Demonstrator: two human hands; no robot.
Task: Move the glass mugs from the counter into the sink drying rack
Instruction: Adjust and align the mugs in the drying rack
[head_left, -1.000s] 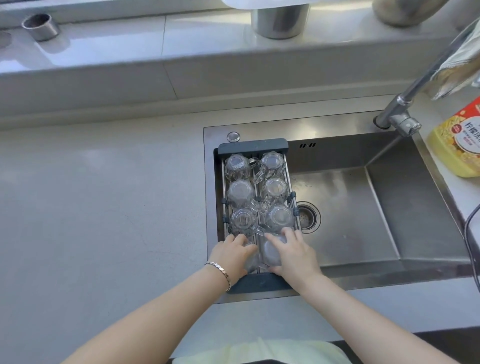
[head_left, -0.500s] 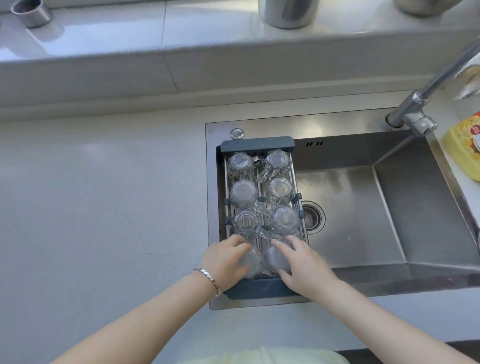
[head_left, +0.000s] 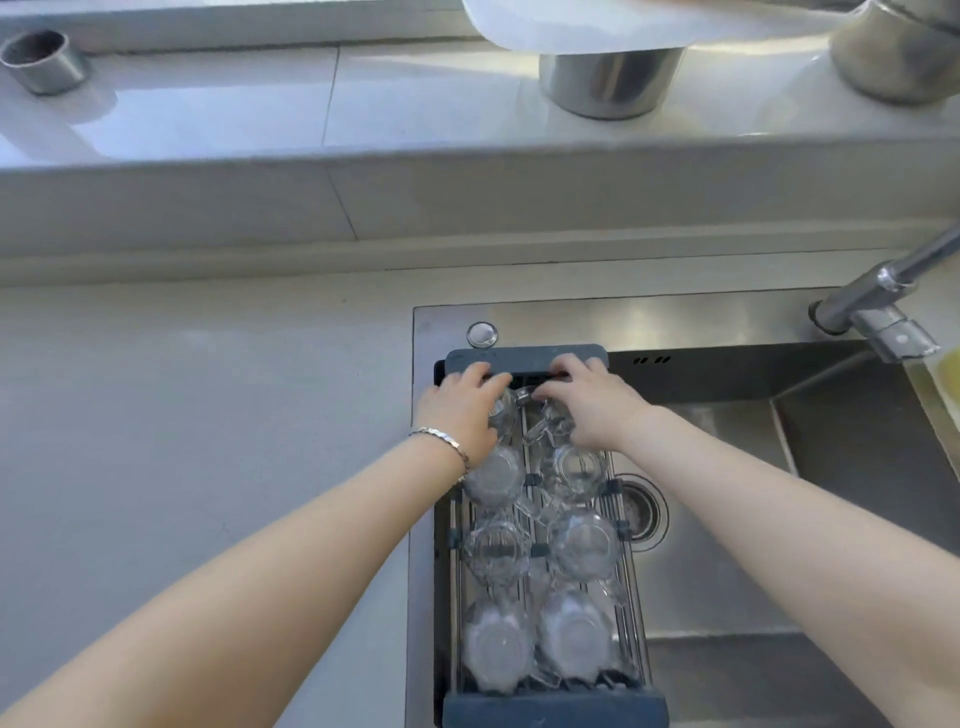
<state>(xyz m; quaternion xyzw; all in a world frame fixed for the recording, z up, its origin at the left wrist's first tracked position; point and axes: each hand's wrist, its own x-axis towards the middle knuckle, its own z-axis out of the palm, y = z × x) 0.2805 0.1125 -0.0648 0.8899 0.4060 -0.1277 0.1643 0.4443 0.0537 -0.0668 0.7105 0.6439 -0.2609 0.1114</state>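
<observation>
A dark-framed wire drying rack spans the left side of the steel sink. Several clear glass mugs stand upside down in it in two rows. My left hand rests on the far-left mug, fingers curled over it. On the far-right mug lies my right hand, with its fingertips at the rack's far end bar. Both far mugs are mostly hidden under my hands. Whether either mug is lifted off the rack I cannot tell.
The grey counter stretches left of the sink. A chrome faucet juts in at the right, with a yellow bottle at the right edge. On the raised ledge behind stand a metal cup and metal pots.
Both hands have left the two nearest mugs at the rack's front end and reached to the two farthest mugs. The camera has moved closer and tilted.
</observation>
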